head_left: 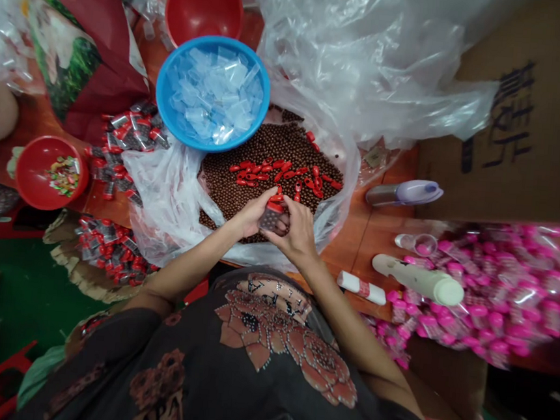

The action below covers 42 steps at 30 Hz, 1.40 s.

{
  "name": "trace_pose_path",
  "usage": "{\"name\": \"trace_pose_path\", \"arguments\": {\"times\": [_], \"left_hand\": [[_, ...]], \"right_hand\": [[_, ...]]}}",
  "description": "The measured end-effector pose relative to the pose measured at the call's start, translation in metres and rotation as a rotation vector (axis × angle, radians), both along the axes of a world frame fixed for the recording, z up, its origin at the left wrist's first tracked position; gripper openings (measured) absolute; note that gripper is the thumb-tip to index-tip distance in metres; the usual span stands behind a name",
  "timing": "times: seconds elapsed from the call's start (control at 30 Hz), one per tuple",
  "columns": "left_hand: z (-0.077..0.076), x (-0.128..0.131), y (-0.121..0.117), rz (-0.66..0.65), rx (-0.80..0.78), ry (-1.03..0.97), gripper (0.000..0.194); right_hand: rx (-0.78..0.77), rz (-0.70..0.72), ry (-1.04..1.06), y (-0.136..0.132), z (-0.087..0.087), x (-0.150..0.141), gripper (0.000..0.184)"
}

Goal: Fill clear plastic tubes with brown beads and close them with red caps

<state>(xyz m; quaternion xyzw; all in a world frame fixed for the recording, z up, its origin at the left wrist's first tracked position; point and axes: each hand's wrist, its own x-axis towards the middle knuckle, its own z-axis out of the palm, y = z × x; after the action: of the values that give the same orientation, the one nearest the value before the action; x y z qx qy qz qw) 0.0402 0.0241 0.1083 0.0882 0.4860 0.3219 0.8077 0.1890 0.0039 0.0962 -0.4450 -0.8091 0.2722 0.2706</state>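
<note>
Over a heap of small brown balls (232, 196), both hands are closed around a small clear container (271, 218). Brown balls show through its wall, and a red cap (276, 206) sits at its top. My left hand (254, 217) grips the container's left side, thumb close to the cap. On the opposite side, my right hand (300, 231) has its thumb beneath it and fingers at the cap. Loose red caps (288, 173) lie scattered across the balls just beyond my fingers. The fingers partly hide how the cap sits on the container.
A blue basin (160, 105) of clear plastic containers stands behind the heap, beside a red bowl (204, 7). Filled red-capped containers (114, 248) pile up at left. To the right are a bottle (416, 279), pink-capped containers (487, 306) and a cardboard box (537, 128).
</note>
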Motion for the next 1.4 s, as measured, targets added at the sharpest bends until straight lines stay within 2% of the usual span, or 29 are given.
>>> {"name": "trace_pose_path", "arguments": {"times": [0.1, 0.27, 0.37, 0.43, 0.47, 0.53, 0.6, 0.67, 0.7, 0.77, 0.8, 0.87, 0.93, 1.0, 1.07, 1.17, 1.4], "left_hand": [[0.030, 0.004, 0.019, 0.013, 0.179, 0.016, 0.065], [0.089, 0.015, 0.056, 0.034, 0.470, 0.056, 0.078], [0.121, 0.017, 0.077, 0.043, 0.569, 0.037, 0.082], [0.138, 0.014, 0.086, 0.063, 0.607, 0.017, 0.084], [0.144, 0.012, 0.089, 0.076, 0.617, 0.007, 0.086], [0.153, 0.008, 0.090, 0.106, 0.623, -0.006, 0.089], [0.157, 0.004, 0.090, 0.126, 0.638, -0.004, 0.091], [0.156, 0.000, 0.088, 0.129, 0.659, 0.007, 0.090], [0.154, -0.002, 0.086, 0.127, 0.665, 0.010, 0.088], [0.147, -0.005, 0.083, 0.116, 0.657, -0.002, 0.083], [0.143, -0.007, 0.081, 0.110, 0.643, -0.017, 0.080], [0.134, -0.008, 0.075, 0.094, 0.596, -0.052, 0.075], [0.125, -0.006, 0.068, 0.075, 0.535, -0.079, 0.068], [0.115, -0.003, 0.061, 0.069, 0.467, -0.078, 0.061], [0.103, 0.001, 0.054, 0.083, 0.404, -0.038, 0.057], [0.081, -0.001, 0.044, 0.108, 0.380, 0.042, 0.053], [0.018, -0.019, 0.012, 0.195, 0.449, 0.173, 0.048]], "right_hand": [[0.089, -0.025, 0.016, 0.017, 0.032, 0.000, 0.093], [0.298, -0.080, 0.031, 0.049, 0.092, 0.005, 0.092], [0.359, -0.168, 0.105, 0.064, 0.114, 0.010, 0.090], [0.352, -0.264, 0.191, 0.070, 0.108, 0.013, 0.084], [0.333, -0.313, 0.237, 0.072, 0.098, 0.014, 0.077], [0.258, -0.343, 0.310, 0.074, 0.065, 0.015, 0.050], [0.108, -0.216, 0.264, 0.071, 0.024, 0.014, 0.026], [0.026, -0.160, 0.203, 0.063, -0.009, 0.012, 0.022], [-0.002, -0.178, 0.210, 0.058, -0.018, 0.011, 0.024], [-0.011, -0.244, 0.263, 0.049, -0.017, 0.010, 0.037], [0.010, -0.267, 0.286, 0.046, -0.007, 0.009, 0.047], [0.120, -0.256, 0.274, 0.047, 0.024, 0.009, 0.071], [0.281, -0.166, 0.190, 0.053, 0.058, 0.008, 0.093], [0.344, -0.055, 0.083, 0.060, 0.082, 0.007, 0.099], [0.335, 0.039, -0.005, 0.065, 0.092, 0.004, 0.097], [0.300, 0.119, -0.073, 0.065, 0.086, -0.002, 0.088], [0.222, 0.193, -0.163, 0.050, 0.037, -0.018, 0.070]]}}
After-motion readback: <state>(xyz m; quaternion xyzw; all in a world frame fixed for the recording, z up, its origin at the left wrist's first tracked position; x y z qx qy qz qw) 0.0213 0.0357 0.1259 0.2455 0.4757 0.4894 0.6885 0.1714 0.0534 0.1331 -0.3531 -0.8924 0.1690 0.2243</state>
